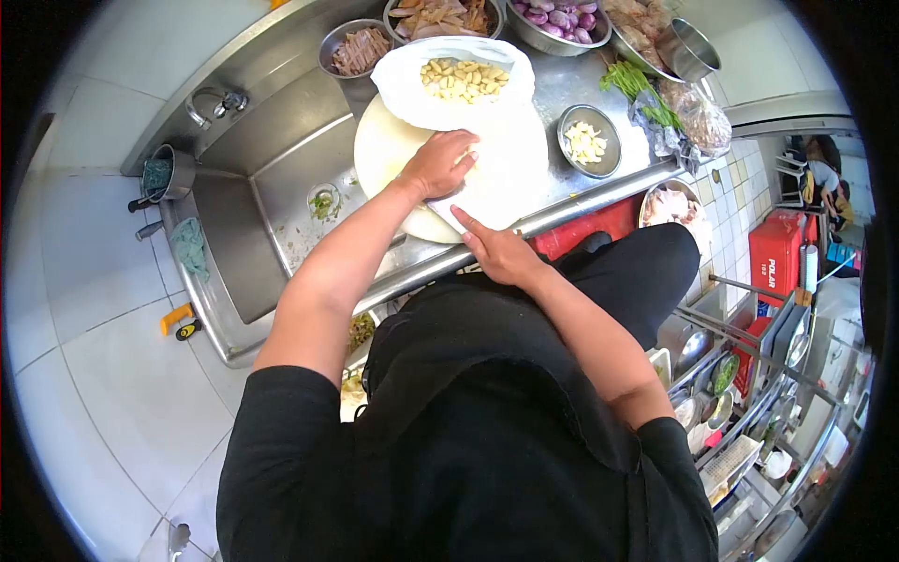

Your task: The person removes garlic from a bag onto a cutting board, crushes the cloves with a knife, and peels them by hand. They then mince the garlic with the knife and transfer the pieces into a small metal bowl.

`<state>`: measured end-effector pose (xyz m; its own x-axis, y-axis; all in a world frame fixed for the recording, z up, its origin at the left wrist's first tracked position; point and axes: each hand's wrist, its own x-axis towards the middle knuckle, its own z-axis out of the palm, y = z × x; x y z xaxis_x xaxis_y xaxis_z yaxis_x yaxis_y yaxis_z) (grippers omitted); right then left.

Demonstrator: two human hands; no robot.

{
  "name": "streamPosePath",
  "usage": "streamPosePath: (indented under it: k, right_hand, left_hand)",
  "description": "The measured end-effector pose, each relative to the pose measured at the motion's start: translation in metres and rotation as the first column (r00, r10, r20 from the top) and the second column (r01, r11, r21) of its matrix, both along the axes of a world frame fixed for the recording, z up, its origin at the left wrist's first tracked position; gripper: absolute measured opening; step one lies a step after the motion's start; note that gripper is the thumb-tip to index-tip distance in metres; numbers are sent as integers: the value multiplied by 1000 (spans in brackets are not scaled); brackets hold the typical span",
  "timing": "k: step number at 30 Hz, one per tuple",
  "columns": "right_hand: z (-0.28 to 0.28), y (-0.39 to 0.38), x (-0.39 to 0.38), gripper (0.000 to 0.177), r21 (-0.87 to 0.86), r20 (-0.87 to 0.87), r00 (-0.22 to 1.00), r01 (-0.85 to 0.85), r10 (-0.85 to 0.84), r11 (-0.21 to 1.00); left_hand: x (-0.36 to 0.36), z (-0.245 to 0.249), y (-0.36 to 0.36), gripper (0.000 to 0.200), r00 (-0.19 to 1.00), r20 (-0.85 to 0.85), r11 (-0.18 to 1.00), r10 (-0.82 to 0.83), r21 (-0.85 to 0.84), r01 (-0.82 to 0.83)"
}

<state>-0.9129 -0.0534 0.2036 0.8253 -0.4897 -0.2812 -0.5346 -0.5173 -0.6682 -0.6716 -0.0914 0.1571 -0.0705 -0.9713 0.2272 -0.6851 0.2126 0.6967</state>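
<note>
My left hand (440, 165) is on the round, pale cutting board (382, 140), fingers bent and drawn together. Glare hides whatever lies under its fingertips. Near the board's front edge, my right hand (503, 253) is closed, its index finger stretched forward. It appears to grip a knife, whose broad, pale blade (451, 202) lies low beside my left hand and is partly washed out. Behind my hands, an open white plastic bag (398, 80) holds yellowish chunks (464, 81). To the right, a metal bowl (609, 161) contains pale yellow cut pieces (585, 142).
A steel sink (290, 201) with scraps at its drain is on the left. Bowls of purple shallots (562, 19) and shredded pinkish food (361, 51) line the back. Green stalks (646, 94) lie right. A red crate (585, 234) sits below the counter. Another person (826, 178) is far right.
</note>
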Motion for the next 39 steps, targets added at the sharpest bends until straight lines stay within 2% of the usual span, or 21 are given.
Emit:
streamPosePath:
  k: [3,5,6,7,8,10,12,14,17,21,24,25,27,28,29,32,35,38,39]
  right_hand:
    - [29,-3,-14,71,156,-39,997,74,-69,985]
    - [35,-3,-19,80,205,-10,993,118,-118,972]
    - [30,-3,-23,81,167,64,989,121,-134,978]
    - [28,-1,-25,83,132,137,980,127,-145,983]
    - [29,-2,-30,83,245,125,973,161,-196,956]
    - [41,-4,-33,85,451,82,948,239,-306,860]
    - [56,-7,-39,84,699,-50,915,318,-400,641]
    - [60,-7,-43,83,729,-13,882,331,-471,600]
    - [60,-7,-51,81,775,-6,833,354,-554,524]
    - [61,-5,-61,78,754,-20,778,424,-628,502]
    - [55,-7,-69,72,700,-20,752,481,-658,528]
    - [50,-8,-73,69,732,-14,718,481,-695,482]
    - [39,-10,-78,63,791,-9,646,472,-764,390]
    - [34,-8,-79,61,787,-8,628,484,-778,382]
    - [29,-4,-79,59,782,-7,610,497,-792,375]
    - [11,-1,-88,56,785,-16,596,505,-803,359]
    - [-6,2,-96,55,798,-17,615,483,-788,360]
    - [-11,3,-92,45,831,-33,612,456,-790,318]
    - [-11,3,-88,46,834,-50,634,452,-772,318]
  left_hand:
    - [19,24,12,33,948,-313,990,46,143,0]
    - [38,47,29,27,854,-498,988,151,110,-110]
    - [50,50,36,27,739,-656,988,153,80,-134]
    - [61,54,45,27,702,-694,983,162,53,-175]
    - [69,58,53,27,663,-729,976,168,27,-217]
    - [79,43,71,25,718,-629,948,298,106,-300]
    - [72,32,85,24,796,-456,917,398,224,-331]
    - [52,31,100,26,879,-201,860,433,386,-336]
    - [21,22,107,28,941,54,899,335,279,-337]
    - [11,4,94,30,952,-79,933,296,239,-270]
    - [11,12,79,28,908,-110,905,404,195,-379]
    - [14,25,72,36,929,-76,900,362,286,-328]
    - [12,5,56,43,983,-10,974,183,137,-179]
    - [10,-3,46,47,995,30,993,95,65,-96]
    - [8,-10,37,53,993,115,998,-38,62,31]
    - [-6,-10,34,53,963,221,987,-151,94,133]
    - [4,-9,41,57,967,-75,920,-244,298,256]
    - [-8,0,50,70,999,-20,988,-48,148,51]
    - [-19,2,52,75,997,71,986,-5,164,-7]
